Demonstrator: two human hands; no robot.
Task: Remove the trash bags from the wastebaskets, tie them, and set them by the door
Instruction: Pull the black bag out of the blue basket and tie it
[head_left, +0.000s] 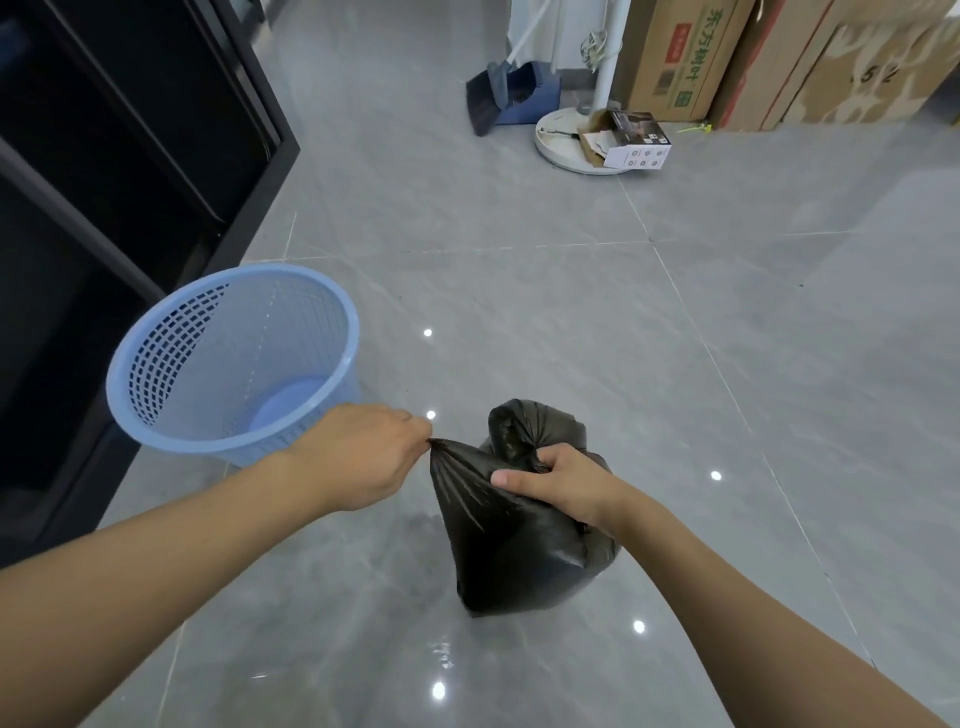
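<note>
Low in the middle of the frame, two bare hands hold a black trash bag (511, 551) by its top. The left hand (363, 457) has its grip pinched on a corner of the bag's mouth, pulling the plastic out to the left into taut pleats. The right hand (563, 486) has its fingers curled round the gathered neck of the bag, thumb pointing left across the plastic; a bunched loop of plastic sticks up just above that fist. The bag's body hangs or stands below the hands over the grey tiled floor (571, 322); whether it touches the floor cannot be told.

Just left of the left hand, a light-blue mesh wastebasket (234, 358) stands tilted on the floor, with no bag inside. Dark cabinet fronts (104, 156) fill the upper left. Along the top edge sit a broom with a blue dustpan (511, 96), a white round stand base (566, 143) with a small box (636, 140) on it, and large cardboard boxes (675, 57) at upper right.
</note>
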